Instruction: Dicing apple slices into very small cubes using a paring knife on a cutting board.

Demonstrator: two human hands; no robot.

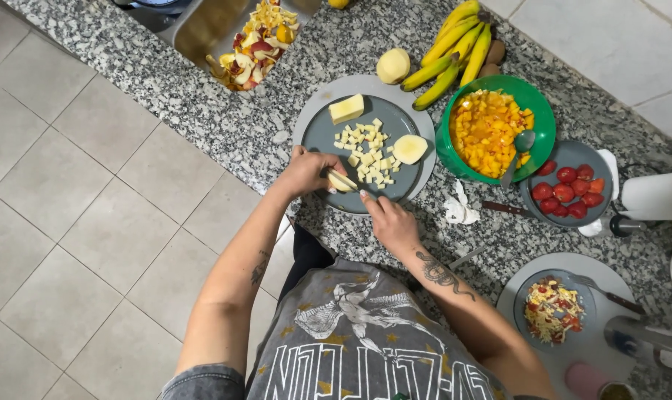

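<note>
1. The left hand (304,172) was curled around a pale fruit slice (342,181), pinching it at the near edge of the grey plate (317,133).
2. The right hand (389,220) lay just beside it, fingers pressed together; whether it gripped a knife could not be told.
3. A heap of pale diced pieces (369,152) sat mid-plate, with a block-shaped chunk (346,108) at the far side and a rounded half (410,149) to the right.
4. The plate rested on the speckled granite worktop (232,126).
5. Beside it stood a green bowl (536,100) of orange cubes, with bananas (454,52) behind and a peeled whole fruit (393,66) near them.
6. A grey bowl of strawberries (569,192) stood further right.
7. Peelings (256,44) filled the sink.
</note>
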